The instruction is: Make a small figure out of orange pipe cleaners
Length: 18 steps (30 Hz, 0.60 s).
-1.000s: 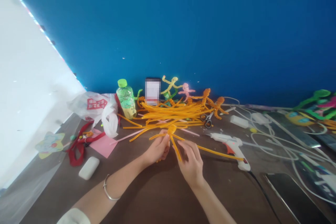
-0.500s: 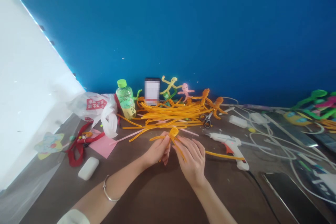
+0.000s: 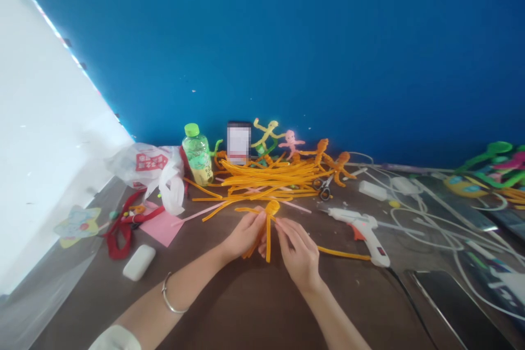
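Observation:
A small figure of bent orange pipe cleaners (image 3: 272,208), with a coiled round head and loose strands, is between my hands. My left hand (image 3: 245,234) is closed around it just below the head; one strand sticks out to the left and others hang down. With thumb and fingertips, my right hand (image 3: 301,254) pinches a strand on the figure's right side. A long orange pipe cleaner (image 3: 344,253) runs from behind my right hand toward the glue gun. Beyond both hands lies a pile of orange pipe cleaners (image 3: 274,178).
To the right are a white glue gun (image 3: 361,224), scissors (image 3: 325,190), tangled white cables and a phone (image 3: 455,306). Leftward stand a green-capped bottle (image 3: 198,156) and a plastic bag (image 3: 139,164); a white case (image 3: 139,262) lies nearer. Finished pipe-cleaner figures (image 3: 291,142) stand behind the pile.
My right hand has shifted from lying over the strands to pinching one at the side. A strand now hangs straight down below the head. My left hand keeps its hold.

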Each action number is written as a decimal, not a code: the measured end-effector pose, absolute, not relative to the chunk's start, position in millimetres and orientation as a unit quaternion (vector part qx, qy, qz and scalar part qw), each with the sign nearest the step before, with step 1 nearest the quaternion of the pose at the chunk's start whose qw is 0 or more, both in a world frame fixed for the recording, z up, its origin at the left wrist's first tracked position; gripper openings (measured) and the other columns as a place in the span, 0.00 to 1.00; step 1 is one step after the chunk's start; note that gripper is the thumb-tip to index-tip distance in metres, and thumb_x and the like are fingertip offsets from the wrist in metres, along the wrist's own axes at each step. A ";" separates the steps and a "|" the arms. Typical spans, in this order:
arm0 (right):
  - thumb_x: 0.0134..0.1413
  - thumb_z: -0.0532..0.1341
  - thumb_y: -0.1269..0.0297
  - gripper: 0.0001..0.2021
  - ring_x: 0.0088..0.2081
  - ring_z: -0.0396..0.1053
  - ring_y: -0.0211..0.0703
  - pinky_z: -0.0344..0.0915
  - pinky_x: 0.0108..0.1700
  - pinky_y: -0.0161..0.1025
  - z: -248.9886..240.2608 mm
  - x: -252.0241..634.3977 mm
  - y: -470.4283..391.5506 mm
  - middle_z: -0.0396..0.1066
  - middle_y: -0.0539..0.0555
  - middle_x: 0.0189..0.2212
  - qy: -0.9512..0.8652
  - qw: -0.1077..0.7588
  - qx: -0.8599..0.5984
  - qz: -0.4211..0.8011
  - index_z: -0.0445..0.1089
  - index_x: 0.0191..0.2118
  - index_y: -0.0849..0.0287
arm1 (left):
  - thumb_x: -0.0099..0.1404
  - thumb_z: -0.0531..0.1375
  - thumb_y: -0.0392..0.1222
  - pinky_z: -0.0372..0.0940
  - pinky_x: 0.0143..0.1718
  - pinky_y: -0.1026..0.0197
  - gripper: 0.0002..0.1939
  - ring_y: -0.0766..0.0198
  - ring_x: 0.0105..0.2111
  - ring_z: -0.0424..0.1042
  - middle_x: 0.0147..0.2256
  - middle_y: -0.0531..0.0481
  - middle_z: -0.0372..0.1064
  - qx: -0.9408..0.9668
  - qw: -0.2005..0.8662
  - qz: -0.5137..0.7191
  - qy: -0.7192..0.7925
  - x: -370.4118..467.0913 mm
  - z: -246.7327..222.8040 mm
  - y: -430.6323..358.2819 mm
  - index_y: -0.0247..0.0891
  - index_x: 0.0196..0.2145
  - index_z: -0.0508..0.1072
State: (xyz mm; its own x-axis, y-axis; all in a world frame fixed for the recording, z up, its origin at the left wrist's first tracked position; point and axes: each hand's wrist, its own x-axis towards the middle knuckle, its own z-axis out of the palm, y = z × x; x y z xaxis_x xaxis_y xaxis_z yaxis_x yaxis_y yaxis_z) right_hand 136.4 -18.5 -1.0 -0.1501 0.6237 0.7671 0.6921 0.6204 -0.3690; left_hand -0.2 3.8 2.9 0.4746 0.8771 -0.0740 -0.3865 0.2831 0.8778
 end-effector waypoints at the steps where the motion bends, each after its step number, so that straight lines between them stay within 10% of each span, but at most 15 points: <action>1: 0.51 0.57 0.77 0.12 0.39 0.69 0.41 0.67 0.42 0.40 -1.1 136.2 -18.7 0.71 0.55 0.35 -0.757 0.484 -0.437 -0.034 0.67 0.41 0.59 | 0.61 0.49 0.55 0.58 0.12 0.68 0.17 0.72 0.09 0.57 0.12 0.60 0.55 0.424 0.745 0.424 0.291 0.0 2.3 3.7 0.37 0.26 0.58; 18: 0.49 0.59 0.73 0.13 0.37 0.69 0.43 0.67 0.39 0.39 4.8 130.5 -23.3 0.71 0.58 0.34 -0.772 0.440 -0.452 -0.081 0.65 0.43 0.63 | 0.59 0.47 0.59 0.51 0.10 0.70 0.21 0.74 0.08 0.54 0.10 0.60 0.54 0.474 0.659 0.423 0.404 4.7 2.3 -3.6 0.37 0.26 0.59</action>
State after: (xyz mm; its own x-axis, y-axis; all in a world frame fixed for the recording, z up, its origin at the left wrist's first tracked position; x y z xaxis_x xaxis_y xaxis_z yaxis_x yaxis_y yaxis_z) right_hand 130.5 -23.3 4.8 -0.2040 0.6264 0.7524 0.7693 0.5779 -0.2725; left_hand 4.7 -3.6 2.3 0.3159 0.9396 -0.1315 -0.1743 0.1938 0.9654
